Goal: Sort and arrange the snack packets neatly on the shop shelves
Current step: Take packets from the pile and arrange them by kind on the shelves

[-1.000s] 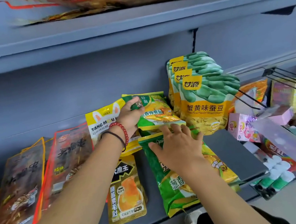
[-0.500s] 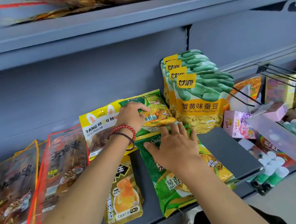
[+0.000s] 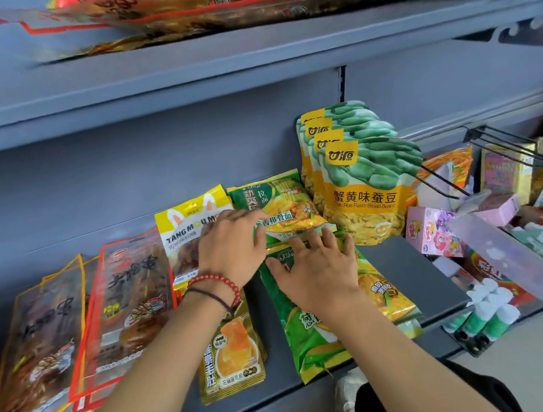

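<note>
Your left hand point(image 3: 230, 245) grips upper noodle packet point(image 3: 287, 207), just left of bean pouches point(image 3: 364, 186). Your right hand point(image 3: 321, 278) lies flat, fingers spread, on lower noodle packet point(image 3: 306, 339) in front of pouches. Yellow rabbit packet point(image 3: 185, 231) crowds farther left, partly under left hand; pink box point(image 3: 429, 233) sits right of pouches. Versus half second back: same holds, view tilted up toward top shelf point(image 3: 244, 60)

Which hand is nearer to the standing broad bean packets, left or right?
Right. The right hand lies flat on the green packet, fingertips just left of the broad bean packets; the left hand grips the noodle packet further left.
</note>
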